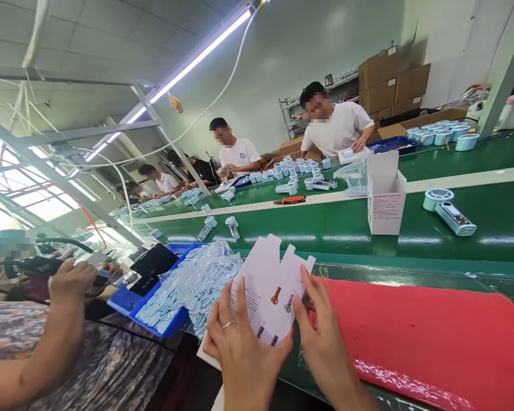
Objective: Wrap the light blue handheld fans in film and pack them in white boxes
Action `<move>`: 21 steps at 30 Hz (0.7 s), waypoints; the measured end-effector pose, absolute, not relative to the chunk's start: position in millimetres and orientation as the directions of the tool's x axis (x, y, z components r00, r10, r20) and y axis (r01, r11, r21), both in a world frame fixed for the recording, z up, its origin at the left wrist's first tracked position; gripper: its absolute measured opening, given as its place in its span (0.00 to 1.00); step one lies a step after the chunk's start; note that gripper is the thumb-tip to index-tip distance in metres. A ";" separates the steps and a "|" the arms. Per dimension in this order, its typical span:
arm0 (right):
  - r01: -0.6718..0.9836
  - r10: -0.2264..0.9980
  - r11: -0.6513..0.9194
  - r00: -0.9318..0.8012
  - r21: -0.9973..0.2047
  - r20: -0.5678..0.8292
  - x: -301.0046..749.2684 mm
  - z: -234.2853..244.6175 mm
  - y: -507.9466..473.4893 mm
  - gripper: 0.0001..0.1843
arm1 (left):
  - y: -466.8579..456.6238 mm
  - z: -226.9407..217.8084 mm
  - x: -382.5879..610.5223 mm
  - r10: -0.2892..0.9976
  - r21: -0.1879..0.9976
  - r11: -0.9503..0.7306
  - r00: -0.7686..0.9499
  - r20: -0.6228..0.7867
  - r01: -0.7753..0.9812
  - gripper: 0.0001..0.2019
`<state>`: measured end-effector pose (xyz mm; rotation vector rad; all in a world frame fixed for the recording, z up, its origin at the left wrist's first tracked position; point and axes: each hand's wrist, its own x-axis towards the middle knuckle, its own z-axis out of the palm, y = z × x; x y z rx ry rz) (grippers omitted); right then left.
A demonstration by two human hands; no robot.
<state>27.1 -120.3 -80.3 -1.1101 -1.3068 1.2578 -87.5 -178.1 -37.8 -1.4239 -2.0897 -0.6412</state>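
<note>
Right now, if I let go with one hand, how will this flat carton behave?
The carton looks like thin die-cut card, so it is probably light and floppy. Held by the left hand alone, it may sag. Its top flaps stick out loose and would likely bend or catch. The right hand steadies one edge.

Just beyond your grip, a green conveyor belt (pixel 454 228) is stretching across the room. Up and left of it, a long strip light (pixel 197 57) is glowing under the panelled ceiling (pixel 89 34). Daylight is pouring through windows (pixel 8 200) far left, and cardboard boxes (pixel 381 68) are sitting stacked against the pale wall (pixel 304 51) well beyond.
</note>
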 end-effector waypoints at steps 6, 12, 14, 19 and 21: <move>-0.448 0.979 -0.085 0.128 -0.890 -0.158 27.1 -51.4 -136.5 0.40 | -180.2 -44.4 -62.4 0.605 0.000 0.271 -0.171 0.778 0.963 0.52; -0.465 0.905 -0.091 0.331 -0.881 -0.268 46.3 -43.1 -110.6 0.39 | -179.7 -47.4 -46.1 0.585 -0.045 0.197 -0.080 0.807 0.979 0.46; -0.430 0.904 -0.071 0.354 -0.900 -0.240 55.8 -46.6 -102.1 0.37 | -178.7 -45.8 -42.5 0.590 -0.057 0.175 -0.058 0.805 0.983 0.47; -0.324 0.891 0.023 0.435 -0.946 -0.128 74.5 -49.2 -101.0 0.33 | -172.9 -40.1 -30.8 0.599 -0.096 0.125 0.002 0.800 0.988 0.48; -0.296 0.870 0.075 0.485 -0.952 -0.082 78.6 -48.2 -103.9 0.31 | -170.6 -38.6 -23.9 0.588 -0.098 0.092 0.025 0.808 0.991 0.49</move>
